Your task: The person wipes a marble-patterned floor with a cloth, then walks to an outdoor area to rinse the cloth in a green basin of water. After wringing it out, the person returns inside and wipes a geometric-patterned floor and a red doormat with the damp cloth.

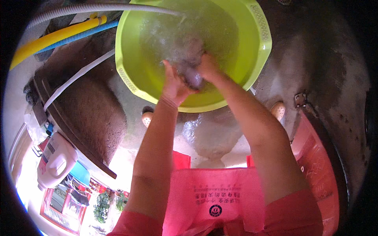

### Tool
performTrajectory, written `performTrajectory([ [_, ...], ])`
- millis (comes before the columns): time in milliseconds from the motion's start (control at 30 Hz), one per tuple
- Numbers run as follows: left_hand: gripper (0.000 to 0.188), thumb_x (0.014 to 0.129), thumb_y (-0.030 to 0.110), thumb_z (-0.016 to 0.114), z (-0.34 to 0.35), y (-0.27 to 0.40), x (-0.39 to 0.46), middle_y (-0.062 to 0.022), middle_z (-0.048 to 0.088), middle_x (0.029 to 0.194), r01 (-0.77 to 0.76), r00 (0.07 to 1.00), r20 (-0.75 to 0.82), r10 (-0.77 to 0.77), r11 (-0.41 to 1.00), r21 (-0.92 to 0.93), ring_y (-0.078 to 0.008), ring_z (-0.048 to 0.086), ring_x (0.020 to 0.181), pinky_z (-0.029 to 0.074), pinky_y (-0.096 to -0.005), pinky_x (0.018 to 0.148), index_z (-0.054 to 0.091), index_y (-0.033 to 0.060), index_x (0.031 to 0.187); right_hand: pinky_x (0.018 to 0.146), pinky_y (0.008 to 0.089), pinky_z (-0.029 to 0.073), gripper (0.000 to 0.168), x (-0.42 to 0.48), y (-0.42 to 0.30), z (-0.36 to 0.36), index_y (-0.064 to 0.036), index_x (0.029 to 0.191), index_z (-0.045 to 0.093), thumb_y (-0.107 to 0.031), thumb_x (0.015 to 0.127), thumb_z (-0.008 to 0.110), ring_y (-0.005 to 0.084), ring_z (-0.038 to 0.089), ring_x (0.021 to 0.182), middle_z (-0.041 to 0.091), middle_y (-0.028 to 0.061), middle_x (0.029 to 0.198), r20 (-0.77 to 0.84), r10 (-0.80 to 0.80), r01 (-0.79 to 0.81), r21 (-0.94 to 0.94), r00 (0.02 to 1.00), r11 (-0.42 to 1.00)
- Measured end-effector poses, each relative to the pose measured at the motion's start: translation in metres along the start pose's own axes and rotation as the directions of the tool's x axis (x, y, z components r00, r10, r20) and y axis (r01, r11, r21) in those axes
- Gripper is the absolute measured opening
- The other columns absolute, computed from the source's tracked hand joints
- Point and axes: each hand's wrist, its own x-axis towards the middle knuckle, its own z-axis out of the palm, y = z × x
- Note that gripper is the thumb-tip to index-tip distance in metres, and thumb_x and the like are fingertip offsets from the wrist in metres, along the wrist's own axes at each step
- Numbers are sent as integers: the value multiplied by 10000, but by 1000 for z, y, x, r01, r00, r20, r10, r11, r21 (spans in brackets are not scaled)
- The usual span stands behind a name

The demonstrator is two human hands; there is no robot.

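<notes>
A large lime-green plastic basin (119, 53) with murky water stands on the floor in front of me. Over the water, my left hand (174, 87) cups a dark purplish wet item (193, 78) from below and the left, thumb raised. Against its right side my right hand (209, 67) is curled, its fingers closed on it. Motion blur and splashing hide what the item is and where its far end lies. The end of a grey corrugated hose (147, 8) hangs over the basin's far side.
Left of the basin run a yellow hose (59, 35), a blue corrugated hose (79, 35) and a pale hose (78, 73). A jug-shaped plastic bottle (56, 160) stands by a dark ledge (73, 126). A red door panel (317, 174) is at right. My clog tips show below the basin.
</notes>
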Motion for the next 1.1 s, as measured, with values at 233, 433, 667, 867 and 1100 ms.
performTrajectory([
  [233,609,908,611,361,-46,14,-2,-69,595,1102,35,918,395,43,982,-188,-199,571,974,473,-354,828,513,109,1216,719,453,491,388,-130,-151,-40,-10,857,641,-377,747,703,354,620,787,614,155,835,205,-559,519,218,804,827],
  [433,496,907,512,427,-46,3,4,-100,606,1113,-359,785,321,530,811,-462,-261,577,1002,469,-439,864,551,105,1163,570,442,492,457,-62,-135,-29,-57,684,637,-489,818,574,337,615,639,604,149,687,-182,-496,486,-97,849,868],
  [667,709,879,463,503,-32,3,-14,-125,193,1497,-278,956,-168,241,927,-252,-369,233,1353,237,-609,1049,205,172,1452,869,494,442,583,40,-32,-60,11,1127,564,-485,824,598,403,535,1061,547,227,1144,-400,-8,-72,-187,917,980],
  [867,791,863,565,505,-30,-11,-3,-126,155,1511,-133,990,34,138,984,-117,-429,185,1357,209,-711,995,110,249,1471,942,502,377,506,-23,-16,-9,12,1103,579,-348,755,655,435,468,1070,491,258,1166,44,-41,56,-444,998,894],
  [1100,530,937,464,422,-30,4,-16,-157,564,1201,-44,951,288,110,973,-226,-302,569,1073,476,-434,923,470,51,1267,796,411,434,316,-144,-121,-67,-5,956,579,-149,712,719,314,533,916,523,160,938,33,-305,277,338,952,899],
])
